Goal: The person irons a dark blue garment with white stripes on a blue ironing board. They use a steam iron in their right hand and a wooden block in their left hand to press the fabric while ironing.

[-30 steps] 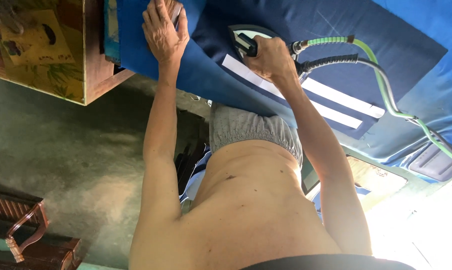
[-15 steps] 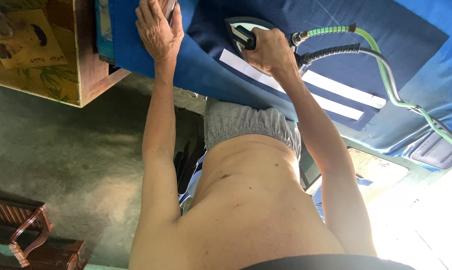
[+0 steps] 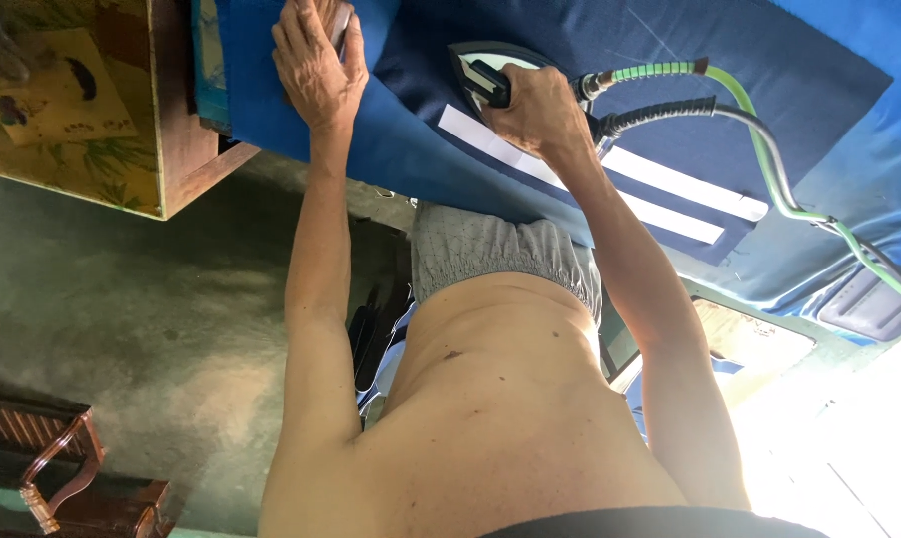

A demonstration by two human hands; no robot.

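right hand [image 3: 535, 112] wrapped around the steam iron [image 3: 482, 72] on navy fabric [image 3: 670, 120]; left hand [image 3: 316, 60] spread flat on blue cover [image 3: 401, 149].

right hand [image 3: 535, 110] grips iron [image 3: 485, 70] | left hand [image 3: 316, 60] flat on blue cloth [image 3: 391, 149]

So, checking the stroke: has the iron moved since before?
No. The iron sits over the same end of the white strip; only the view shifted.

Green hose [image 3: 769, 149] and black hose [image 3: 660, 115] trail across the navy cloth [image 3: 769, 70] behind the iron [image 3: 490, 65]. Wooden cabinet [image 3: 186, 149] bounds the table's [image 3: 401, 149] edge. Blue cover between the hands lies unobstructed.
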